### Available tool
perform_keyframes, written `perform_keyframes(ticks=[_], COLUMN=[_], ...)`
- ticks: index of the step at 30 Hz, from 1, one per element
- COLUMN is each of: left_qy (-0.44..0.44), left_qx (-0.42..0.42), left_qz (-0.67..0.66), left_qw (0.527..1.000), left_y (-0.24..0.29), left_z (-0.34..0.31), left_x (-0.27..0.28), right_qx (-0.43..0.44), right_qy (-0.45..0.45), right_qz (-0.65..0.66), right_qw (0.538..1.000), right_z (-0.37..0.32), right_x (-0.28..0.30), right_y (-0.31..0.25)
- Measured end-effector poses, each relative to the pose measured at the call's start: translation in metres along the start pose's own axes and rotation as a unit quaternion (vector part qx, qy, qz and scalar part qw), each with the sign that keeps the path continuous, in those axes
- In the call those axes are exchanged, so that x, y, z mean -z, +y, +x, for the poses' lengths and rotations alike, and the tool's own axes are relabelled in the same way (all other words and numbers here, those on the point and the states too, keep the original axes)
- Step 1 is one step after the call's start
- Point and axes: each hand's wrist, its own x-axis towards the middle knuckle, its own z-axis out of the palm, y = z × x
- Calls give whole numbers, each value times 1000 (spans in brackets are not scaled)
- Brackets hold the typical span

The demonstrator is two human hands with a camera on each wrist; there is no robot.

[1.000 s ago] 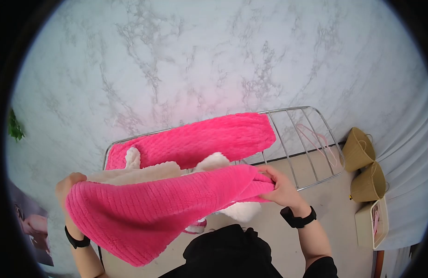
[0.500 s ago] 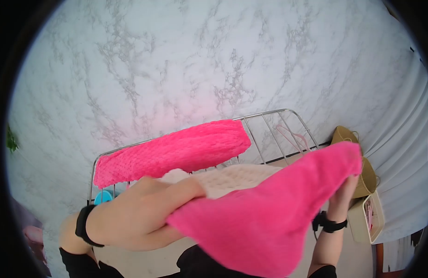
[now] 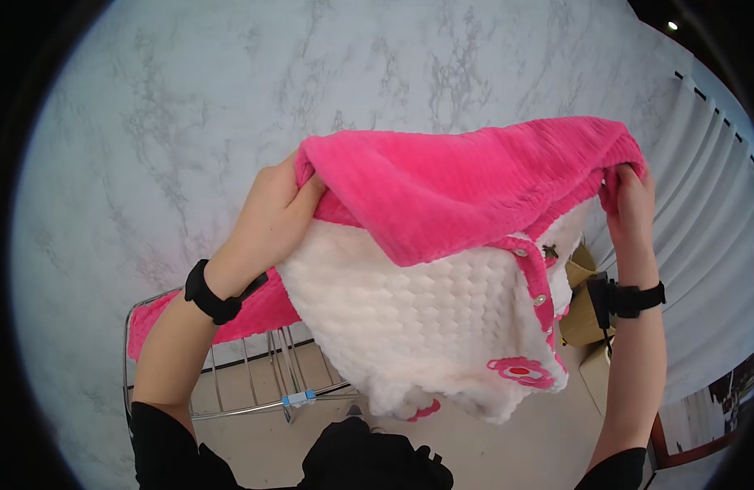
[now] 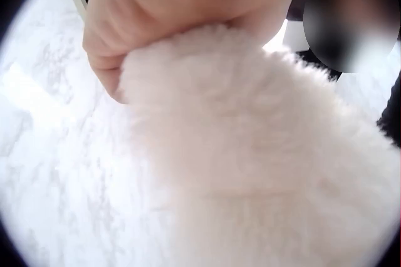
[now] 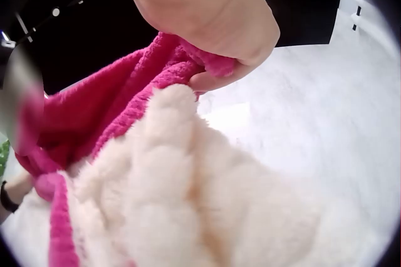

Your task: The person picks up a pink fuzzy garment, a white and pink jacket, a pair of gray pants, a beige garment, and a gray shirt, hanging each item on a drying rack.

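The fluffy white garment with a bright pink plush collar (image 3: 426, 318), before held low and bunched, now hangs spread above the silver metal drying rack (image 3: 246, 371), raised against the marbled wall (image 3: 230, 98). The left hand (image 3: 271, 214) and right hand (image 3: 632, 208) pinch opposite ends of its pink part.

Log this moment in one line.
left hand: grips garment | right hand: grips garment | garment: raised, pink over white | rack: below

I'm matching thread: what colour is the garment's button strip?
Bright pink; the button strip shows best in the head view.
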Motion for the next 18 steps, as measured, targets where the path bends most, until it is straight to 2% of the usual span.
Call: perform_keyframes(ticks=[1,3,7,8,9,10,11,13,14,16,17,18], left_qy=[-1,19,36,38,24,34,44,76,50,-2,-80,-121], left_qx=[30,31,21,28,58,83,92,94,106,78,90,145], left_qz=[22,40,108,105,166,226,228,300,263,142,56,22], left_qw=[999,999,993,993,984,970,968,946,958,987,991,982], left_y=[-10,-23,-39,-48,-58,-60,-69,-82,-71,2,-46,-36], left_z=[-12,-7,15,20,23,25,17,-10,-42,-128,-126,-168], left_x=[-11,-19,-69,-83,-98,-91,-99,-127,-135,-129,-142,-137], right_qx=[9,9,-21,-28,-33,-36,-52,-110,-122,-117,-96,-85], right_qy=[-9,-6,2,3,-3,-25,-45,-185,-206,-285,-288,-312], right_qz=[0,-8,-11,-29,-33,-58,-82,-266,-288,-332,-358,-416], right_qw=[1000,1000,1000,999,999,997,994,940,927,892,883,850], right_z=[-4,3,18,24,29,38,45,36,15,-38,-29,-51], right_x=[-2,-23,0,6,10,-3,-8,2,11,71,93,136], right_y=[4,0,23,30,43,39,58,98,106,114,179,196])
